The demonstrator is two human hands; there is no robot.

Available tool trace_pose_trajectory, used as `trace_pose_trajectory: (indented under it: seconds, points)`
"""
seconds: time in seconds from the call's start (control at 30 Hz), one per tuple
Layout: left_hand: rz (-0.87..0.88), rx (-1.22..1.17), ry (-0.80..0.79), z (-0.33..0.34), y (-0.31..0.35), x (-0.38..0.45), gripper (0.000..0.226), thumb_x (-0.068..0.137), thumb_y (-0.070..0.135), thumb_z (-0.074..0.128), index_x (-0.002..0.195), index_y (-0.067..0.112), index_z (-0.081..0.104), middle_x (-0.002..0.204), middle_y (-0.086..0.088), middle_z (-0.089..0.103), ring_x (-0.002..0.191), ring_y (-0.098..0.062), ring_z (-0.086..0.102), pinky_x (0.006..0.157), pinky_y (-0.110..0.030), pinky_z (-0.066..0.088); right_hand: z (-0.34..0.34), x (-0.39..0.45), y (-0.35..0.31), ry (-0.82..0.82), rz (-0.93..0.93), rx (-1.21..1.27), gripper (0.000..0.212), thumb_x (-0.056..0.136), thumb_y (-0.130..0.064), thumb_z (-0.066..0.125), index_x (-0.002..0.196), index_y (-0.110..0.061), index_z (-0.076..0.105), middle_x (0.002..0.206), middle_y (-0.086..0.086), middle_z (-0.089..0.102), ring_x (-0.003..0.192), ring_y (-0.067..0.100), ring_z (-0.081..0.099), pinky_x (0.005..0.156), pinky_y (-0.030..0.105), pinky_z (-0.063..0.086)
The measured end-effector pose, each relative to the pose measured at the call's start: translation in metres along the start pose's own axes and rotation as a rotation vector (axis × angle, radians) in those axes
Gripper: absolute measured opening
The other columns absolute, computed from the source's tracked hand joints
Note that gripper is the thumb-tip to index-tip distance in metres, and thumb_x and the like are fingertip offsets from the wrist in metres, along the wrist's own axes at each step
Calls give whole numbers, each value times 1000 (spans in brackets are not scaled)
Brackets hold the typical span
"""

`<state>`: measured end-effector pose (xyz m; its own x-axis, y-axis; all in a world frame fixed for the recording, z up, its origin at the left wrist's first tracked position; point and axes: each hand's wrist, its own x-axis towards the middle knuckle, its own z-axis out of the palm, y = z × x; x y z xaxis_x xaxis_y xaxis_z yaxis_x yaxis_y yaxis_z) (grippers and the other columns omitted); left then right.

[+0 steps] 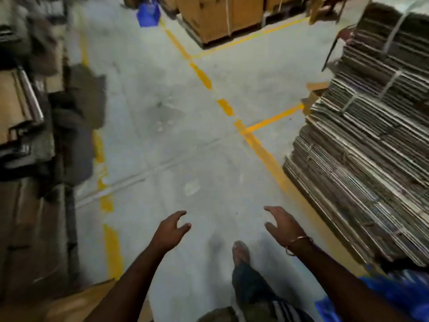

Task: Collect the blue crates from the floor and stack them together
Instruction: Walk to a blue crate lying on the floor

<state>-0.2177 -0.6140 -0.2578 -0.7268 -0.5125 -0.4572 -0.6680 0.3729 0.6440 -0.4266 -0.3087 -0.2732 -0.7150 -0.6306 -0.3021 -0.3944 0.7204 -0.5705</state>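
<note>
Both hands, left hand (170, 231) and right hand (284, 225), hung empty, fingers loosely spread, over grey concrete floor (162, 135). We spotted one blue plastic crate (148, 13) far ahead by the cardboard boxes (218, 17). We judged it rigid, light; grip opposite rims.
</note>
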Motion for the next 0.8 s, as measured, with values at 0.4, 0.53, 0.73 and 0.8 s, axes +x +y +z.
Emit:
trace_pose_trajectory:
  seconds: [0.4,0.53,0.73,0.8]
  points:
    - [-216,-152,186,-144,-17,165,48,91,38,68,136,26,56,142,3,56,132,-16,50,106,-34,42,-24,317,-153,-239,-167,-49,54,89,-30,57,139,-12,47,140,8,48,134,23,43,109,29,29]
    - [-236,-181,231,-207,-43,245,48,92,36,67,137,24,56,141,1,56,133,-17,50,105,-32,40,-17,425,-214,-268,-204,-87,63,88,-31,57,146,-15,37,143,9,45,133,23,43,109,32,31]
    - [-273,-224,182,-319,-78,365,47,91,35,69,134,24,58,141,-1,58,131,-18,51,104,-30,39,-8,560,-302,-260,-121,-135,76,88,-29,61,152,-20,21,147,10,40,136,22,41,107,32,34]
    - [-257,-204,187,-367,-79,407,47,90,33,69,134,21,59,139,-3,59,130,-18,53,106,-31,40,-11,604,-336,-235,-116,-127,76,88,-29,62,152,-21,22,148,9,40,136,22,41,107,34,34]
